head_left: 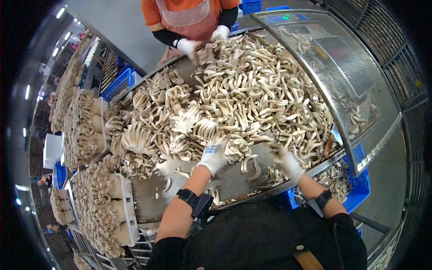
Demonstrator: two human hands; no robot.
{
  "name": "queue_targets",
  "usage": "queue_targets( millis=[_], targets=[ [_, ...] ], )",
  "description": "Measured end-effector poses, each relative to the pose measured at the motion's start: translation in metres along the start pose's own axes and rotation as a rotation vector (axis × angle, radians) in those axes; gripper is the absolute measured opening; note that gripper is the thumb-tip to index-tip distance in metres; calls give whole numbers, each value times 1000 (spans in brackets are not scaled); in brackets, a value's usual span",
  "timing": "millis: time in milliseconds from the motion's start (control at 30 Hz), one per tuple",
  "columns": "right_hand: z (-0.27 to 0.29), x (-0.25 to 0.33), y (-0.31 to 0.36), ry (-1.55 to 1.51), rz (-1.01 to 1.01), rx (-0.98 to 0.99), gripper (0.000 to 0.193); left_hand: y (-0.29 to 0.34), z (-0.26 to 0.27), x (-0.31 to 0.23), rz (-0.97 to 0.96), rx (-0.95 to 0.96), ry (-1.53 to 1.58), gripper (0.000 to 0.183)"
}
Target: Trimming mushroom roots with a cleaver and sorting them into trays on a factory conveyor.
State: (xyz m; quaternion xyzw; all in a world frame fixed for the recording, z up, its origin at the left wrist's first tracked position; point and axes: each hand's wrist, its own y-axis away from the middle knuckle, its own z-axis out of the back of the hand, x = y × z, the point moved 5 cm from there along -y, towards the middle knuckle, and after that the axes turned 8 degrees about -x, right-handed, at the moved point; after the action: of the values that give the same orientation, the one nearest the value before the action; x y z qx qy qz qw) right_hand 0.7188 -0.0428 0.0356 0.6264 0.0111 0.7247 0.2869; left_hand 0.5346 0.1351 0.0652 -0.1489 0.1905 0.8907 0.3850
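Observation:
A thick heap of pale, long-stemmed mushrooms (252, 85) covers most of a metal table (148, 198). My left hand (213, 158), in a white glove with blue print, is at the heap's near edge. Its soiled fingers close around a small bunch of mushrooms (236, 149), partly hidden among them. To the right, my white-gloved right hand (287, 163) is over the near right edge of the heap. Motion smears its fingers, so I cannot see whether they hold anything. Between my hands, a few loose mushrooms (256, 171) lie on the metal.
Across the table, a co-worker's white-gloved hands (189, 46) handle mushrooms. White trays (128, 209) of uncut mushroom clusters (94, 198) stand on the left. A framed clear panel (344, 67) slants over the right end. Below it sits a blue crate (360, 191) holding mushroom pieces.

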Motion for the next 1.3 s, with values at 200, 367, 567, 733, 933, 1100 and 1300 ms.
queue_targets(
  millis=[200,367,567,733,933,1100,1300],
  targets=[
    [-72,45,-46,521,350,47,34,18,-5,-18,-56,-126,-38,91],
    [-41,108,2,567,374,344,17,30,-12,-11,-33,-208,-19,77],
    [77,50,82,1269,-96,516,29,64,-54,51,44,-325,1079,89],
    [-52,23,66,47,164,367,64,89,9,-10,172,-631,1229,104],
    [-109,139,33,-846,105,331,72,100,64,-18,94,-395,1640,111],
    [-138,56,51,183,505,132,72,127,17,14,-294,-111,451,103],
    [-170,-40,49,482,463,138,69,142,-79,39,-316,219,-47,78]
  ],
)
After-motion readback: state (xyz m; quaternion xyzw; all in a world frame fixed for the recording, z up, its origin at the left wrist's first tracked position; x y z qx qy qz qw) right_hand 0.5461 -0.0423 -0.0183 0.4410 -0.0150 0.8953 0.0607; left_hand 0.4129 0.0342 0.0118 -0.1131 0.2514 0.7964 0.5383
